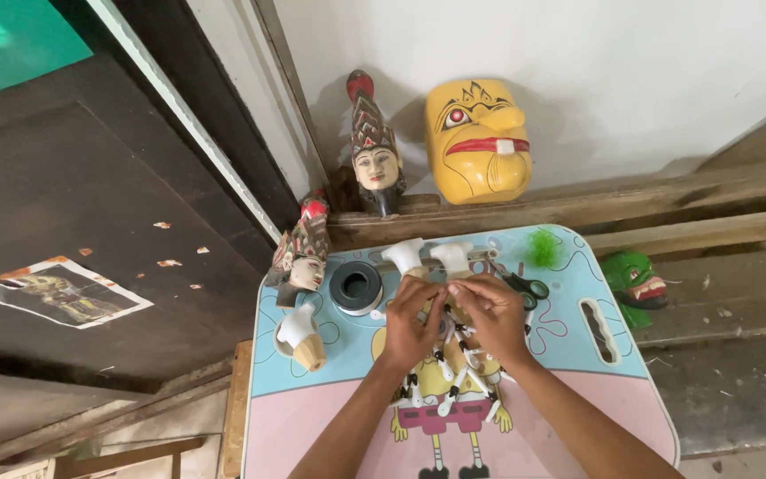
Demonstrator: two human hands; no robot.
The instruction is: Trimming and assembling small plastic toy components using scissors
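Over on the far left of the bench [578,372] there's a small carved puppet head [299,255] propped at the corner, and just below it a white-topped wooden peg [300,335] lying on its side. Next along is a roll of black tape [355,286], sitting flat and near our left hand [410,324] but not touching it.

Our left hand is closed in a pinch on the thin white bit at the top of the bundle of little white-and-black sticks [450,377], which lies in the middle of the bench under both palms. Two more white-topped pegs [429,256] stand just beyond our fingertips.

Our right hand [493,318] meets the left at the same spot, fingers curled and pinching too, so we've got both hands on one tiny piece. We reckon the trick here is keeping the wrists resting low on the bench, working with fingertips only, and keeping the loose sticks from sliding out underneath.

Right of that hand lie scissors [525,286], close by, and a tuft of green fluff [543,247] further back. A yellow mask [478,140] leans on the wall behind.
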